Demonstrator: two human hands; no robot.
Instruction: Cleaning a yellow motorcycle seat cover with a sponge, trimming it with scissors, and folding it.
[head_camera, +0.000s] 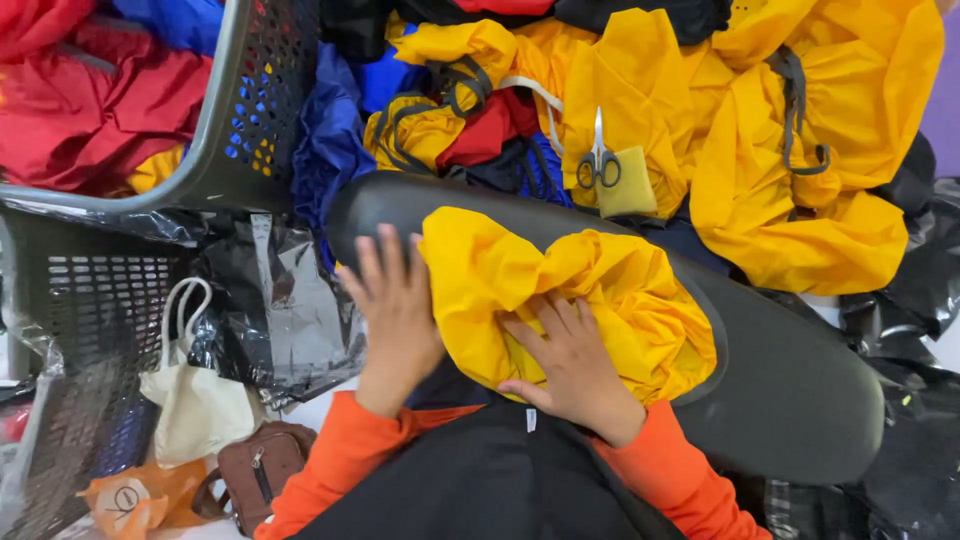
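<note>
A crumpled yellow fabric piece lies on a dark oval board in front of me. My left hand rests flat at the cloth's left edge, fingers spread on the board and the fabric. My right hand presses down on the cloth's near side with its fingers apart. Both sleeves are orange. Neither hand grips anything.
Grey-handled scissors lie on a heap of yellow garments behind the board, with blue and red cloth beside it. A grey perforated basket of red fabric stands at left. A cream tote and brown pouch lie on the floor.
</note>
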